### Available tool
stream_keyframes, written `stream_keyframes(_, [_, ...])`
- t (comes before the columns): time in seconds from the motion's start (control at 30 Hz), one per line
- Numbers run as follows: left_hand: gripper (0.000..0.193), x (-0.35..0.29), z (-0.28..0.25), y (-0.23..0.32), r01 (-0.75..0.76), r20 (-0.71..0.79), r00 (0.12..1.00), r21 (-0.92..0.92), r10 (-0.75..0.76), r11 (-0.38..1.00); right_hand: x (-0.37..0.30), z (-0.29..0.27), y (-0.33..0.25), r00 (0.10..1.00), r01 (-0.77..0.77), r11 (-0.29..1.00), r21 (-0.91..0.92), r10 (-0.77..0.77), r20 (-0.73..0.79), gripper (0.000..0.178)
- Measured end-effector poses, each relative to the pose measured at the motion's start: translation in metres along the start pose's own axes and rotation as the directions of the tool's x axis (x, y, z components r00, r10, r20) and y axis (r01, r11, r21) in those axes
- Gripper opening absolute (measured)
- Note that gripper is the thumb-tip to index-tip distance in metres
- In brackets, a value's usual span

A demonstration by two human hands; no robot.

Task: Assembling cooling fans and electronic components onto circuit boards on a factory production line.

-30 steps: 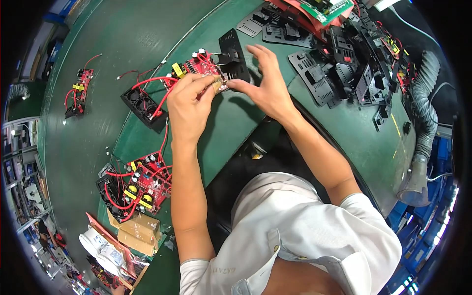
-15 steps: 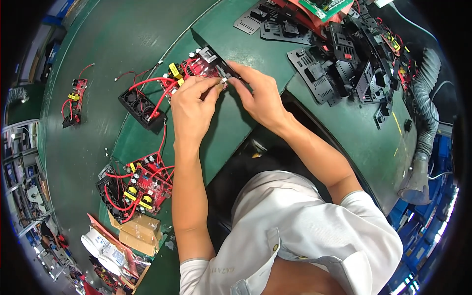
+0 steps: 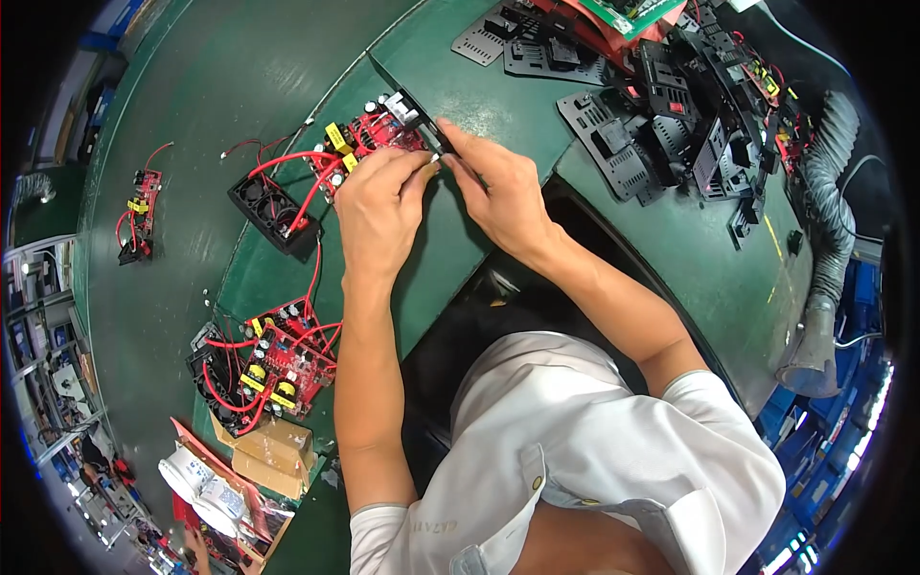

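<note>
Red circuit board (image 3: 377, 131) lies right of the twin-fan unit (image 3: 273, 213), the black panel (image 3: 423, 112) standing on edge at its end away from that unit; the right hand (image 3: 503, 187) pinches the panel, while the left hand (image 3: 377, 203) has thumb and forefinger close together, on what I cannot tell

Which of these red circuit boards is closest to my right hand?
The red circuit board just beyond your left hand, wired to the black twin-fan unit. Your right hand is by its end; the others, like the lower-left boards, lie farther off.
</note>
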State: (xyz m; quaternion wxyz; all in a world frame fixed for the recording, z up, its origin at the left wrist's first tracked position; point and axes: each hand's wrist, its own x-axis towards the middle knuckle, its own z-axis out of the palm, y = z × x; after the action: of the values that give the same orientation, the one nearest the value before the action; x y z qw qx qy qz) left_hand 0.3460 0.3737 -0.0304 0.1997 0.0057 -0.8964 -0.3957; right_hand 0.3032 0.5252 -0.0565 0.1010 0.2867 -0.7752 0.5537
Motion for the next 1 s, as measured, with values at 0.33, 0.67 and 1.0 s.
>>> stream_keyframes(0.33, [0.063, -0.005, -0.059, 0.008, 0.091, -0.272, 0.959, 0.563, 0.08, 0.821, -0.01, -0.002, 0.009, 0.984, -0.168, 0.982, 0.087, 0.161, 0.08, 0.037])
stream_keyframes(0.67, [0.037, 0.077, -0.129, -0.051, 0.604, 0.008, 0.794, -0.11, -0.607, 0.789, -0.017, -0.001, 0.025, 0.97, -0.239, 0.927, 0.29, 0.211, 0.124, 0.053])
stream_keyframes(1.0, [0.034, 0.135, -0.206, -0.192, 0.396, -0.324, 0.901, 0.335, -0.29, 0.855, -0.018, 0.004, 0.02, 0.946, -0.311, 0.907, 0.285, 0.267, 0.182, 0.042])
